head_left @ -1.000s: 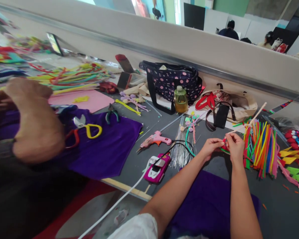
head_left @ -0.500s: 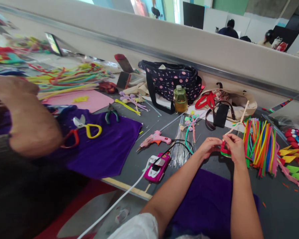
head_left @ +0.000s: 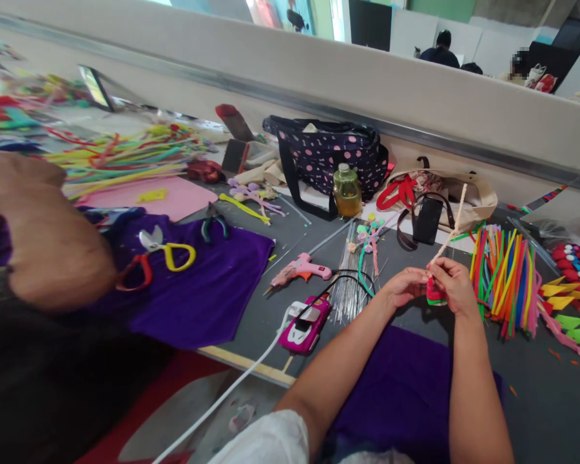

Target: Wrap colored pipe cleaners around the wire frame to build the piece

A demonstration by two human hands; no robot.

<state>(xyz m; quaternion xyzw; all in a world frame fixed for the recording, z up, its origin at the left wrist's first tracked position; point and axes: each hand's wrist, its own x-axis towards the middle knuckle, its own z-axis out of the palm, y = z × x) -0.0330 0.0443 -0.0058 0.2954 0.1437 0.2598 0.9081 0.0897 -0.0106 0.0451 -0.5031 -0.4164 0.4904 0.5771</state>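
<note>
A: Where is the piece being worked on?
B: Right of centre in the frame, up in the person's hands: a small, flat red-and-green fuzzy piece point(head_left: 434, 290), with a pale peach, twisted fuzzy stem point(head_left: 452, 235) rising from it and slanting toward the upper right.

A: And how are the fingers set?
B: The right hand point(head_left: 455, 283) has thumb and forefinger pinched shut on the base of the stem, where it meets the piece. The left hand point(head_left: 408, 287) has its fingertips at the piece's upper left edge; whether they grip it or only touch it, I cannot tell.

A: What lies near them?
B: Just beside the right hand, at the right of the frame, is a thick bundle of multicoloured fuzzy sticks point(head_left: 505, 277) on the dark grey table point(head_left: 551, 399). A deep purple cloth point(head_left: 391, 386) spreads below the forearms, lower centre-right.

A: And left of the hands?
B: A sheaf of thin, clear sticks point(head_left: 344, 303) near the left hand, then a pink glue gun point(head_left: 302, 267) at mid-frame, above a magenta-and-white box shaped like a toy car point(head_left: 307, 328).

A: Anyone else there?
B: A co-worker's bent arm point(head_left: 53, 245) at the left edge, near metal scissors with red and yellow handles point(head_left: 160, 245). Those lie on a second purple cloth point(head_left: 212, 283).
</note>
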